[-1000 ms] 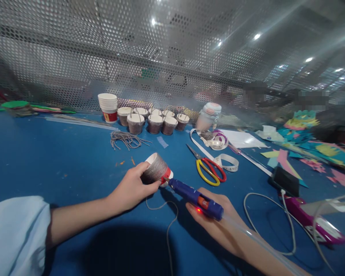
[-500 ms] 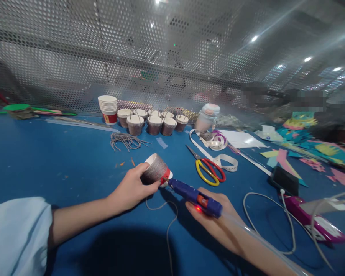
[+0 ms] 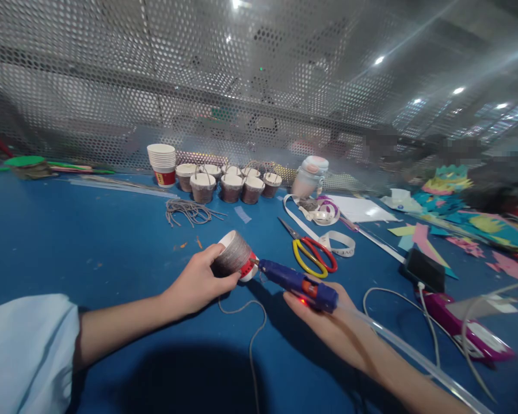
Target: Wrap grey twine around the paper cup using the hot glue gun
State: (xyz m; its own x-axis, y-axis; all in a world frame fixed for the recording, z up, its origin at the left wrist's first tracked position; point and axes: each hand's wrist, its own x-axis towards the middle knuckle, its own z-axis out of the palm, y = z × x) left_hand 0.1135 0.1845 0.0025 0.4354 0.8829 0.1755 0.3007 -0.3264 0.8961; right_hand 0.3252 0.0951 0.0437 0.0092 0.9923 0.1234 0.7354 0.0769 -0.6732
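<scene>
My left hand (image 3: 201, 282) is wrapped round a paper cup (image 3: 235, 256) lying tilted on its side, its mouth towards the left. Grey cord covers most of the cup; a red band shows near its base. A loose length of the cord (image 3: 251, 345) trails from under the cup towards the table's front. In my right hand (image 3: 323, 322) is a blue hot glue gun (image 3: 291, 282) with a red light lit and a long clear glue stick (image 3: 414, 353) out of its back. The gun's nozzle points at the red band, at or very near its surface.
Several cord-wrapped cups with handles (image 3: 202, 188) stand at the back beside a stack of paper cups (image 3: 162, 164). Cut cords (image 3: 192, 211) lie before them. Scissors (image 3: 313, 256), white ribbon (image 3: 339, 244), a black box (image 3: 423, 270) with a cable and a magenta tool (image 3: 479, 339) are to the right.
The glue gun has shifted slightly right and up with my right hand, its nozzle moving along the red band. My left hand and the cup have barely moved.
</scene>
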